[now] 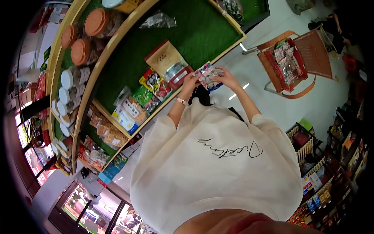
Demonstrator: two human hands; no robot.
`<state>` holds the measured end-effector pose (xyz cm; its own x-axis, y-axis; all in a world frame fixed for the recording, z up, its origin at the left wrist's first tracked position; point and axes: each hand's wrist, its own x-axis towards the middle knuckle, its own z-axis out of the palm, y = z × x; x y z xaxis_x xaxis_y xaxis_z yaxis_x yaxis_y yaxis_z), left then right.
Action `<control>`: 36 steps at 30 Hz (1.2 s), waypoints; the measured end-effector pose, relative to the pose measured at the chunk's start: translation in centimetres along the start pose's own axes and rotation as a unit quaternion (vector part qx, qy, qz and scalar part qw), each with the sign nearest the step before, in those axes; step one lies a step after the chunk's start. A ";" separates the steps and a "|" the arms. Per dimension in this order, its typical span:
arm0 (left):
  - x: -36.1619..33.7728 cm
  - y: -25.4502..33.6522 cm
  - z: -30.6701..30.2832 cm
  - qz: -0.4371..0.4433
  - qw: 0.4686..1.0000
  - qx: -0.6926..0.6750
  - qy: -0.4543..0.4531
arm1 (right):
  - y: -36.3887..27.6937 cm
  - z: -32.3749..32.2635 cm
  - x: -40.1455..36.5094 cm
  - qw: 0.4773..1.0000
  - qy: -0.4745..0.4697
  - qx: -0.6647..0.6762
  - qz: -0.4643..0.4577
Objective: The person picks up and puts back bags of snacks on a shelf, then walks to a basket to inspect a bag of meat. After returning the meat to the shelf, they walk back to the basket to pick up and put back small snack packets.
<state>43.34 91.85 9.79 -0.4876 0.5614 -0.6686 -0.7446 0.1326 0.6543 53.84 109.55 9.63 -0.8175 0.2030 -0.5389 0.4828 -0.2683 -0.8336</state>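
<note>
Our left hand (189,83) and right hand (228,77) are close together, clamped on opposite sides of a small, clear plastic packet with pink and blue print (207,73). The packet is at 12 o'clock from our body, with the left hand at its 8 o'clock and the right at its 3. We seem to be at a handling step; any move of this soft packet would call for a light grip on both edges. At its 9 o'clock, near our left hand, a brown paper pouch with a clear window (164,58) lies on the green-lined, wood-edged bench (202,35). Towards 3 o'clock, well apart, a red box (299,62) of plastic packets (286,58) sits on a brown woven chair (314,50).
</note>
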 end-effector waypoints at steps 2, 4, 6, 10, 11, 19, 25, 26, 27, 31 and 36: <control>3.3 1.2 -1.4 -0.011 0.999 -0.022 0.031 | 0.3 -0.7 4.6 1.000 0.009 0.015 0.015; 5.9 2.8 -2.6 -0.019 0.998 -0.042 0.052 | 1.8 -0.9 8.8 0.996 0.008 0.082 0.027; 9.5 2.7 -4.8 -0.005 0.998 -0.055 0.036 | 2.6 -0.5 12.1 0.998 0.014 0.022 0.052; 16.3 1.7 -8.8 -0.104 0.989 -0.081 0.066 | 0.3 0.3 16.5 0.990 0.043 -0.023 0.135; 17.4 0.2 -10.0 -0.103 0.986 -0.122 0.048 | 0.3 0.4 17.4 0.989 0.049 -0.026 0.138; 20.1 -0.9 -10.8 -0.122 0.983 -0.106 0.091 | 6.0 0.8 22.1 0.965 0.024 -0.211 0.157; 19.3 -0.1 -9.5 -0.141 0.977 -0.104 0.119 | 3.9 -1.2 17.9 0.965 0.031 -0.220 0.142; 19.7 0.0 -9.6 -0.137 0.985 0.004 0.106 | 4.4 -1.9 17.4 0.969 0.033 -0.199 0.140; 20.4 -0.1 -10.2 -0.129 0.981 0.111 0.093 | 4.7 -2.4 16.7 0.971 0.061 -0.196 0.119; 18.8 -0.8 -10.2 0.126 0.846 0.484 0.184 | 4.2 -4.7 11.7 0.969 0.150 -0.158 0.115; 16.6 2.0 -6.9 0.027 0.928 0.356 0.107 | 9.6 -9.0 3.2 0.953 0.240 -0.122 0.138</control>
<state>30.66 95.82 -2.45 -0.6517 0.4173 -0.6333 -0.2639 0.6581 0.7052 58.63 116.09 -1.17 -0.4394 0.5798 -0.6861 0.7652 -0.1585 -0.6240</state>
